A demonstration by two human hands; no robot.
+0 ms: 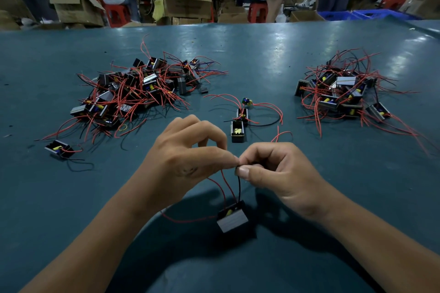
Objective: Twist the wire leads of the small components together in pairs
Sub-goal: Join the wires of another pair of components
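A small black component [232,217] with a yellow part hangs just above the table below my hands, held up by its red and black wire leads [228,188]. My left hand [188,154] pinches the upper ends of the red leads between thumb and forefinger. My right hand [269,169] pinches the black lead's top end, fingertips touching those of the left. One more red lead trails left from the component under my left wrist. The lead tips themselves are hidden between my fingers.
A large pile of components [133,88] with red leads lies at the left, a smaller pile [345,93] at the right. Three loose components [240,121] sit in the middle, one single component [59,148] at the left. Beyond the green table [273,54], people and cardboard boxes.
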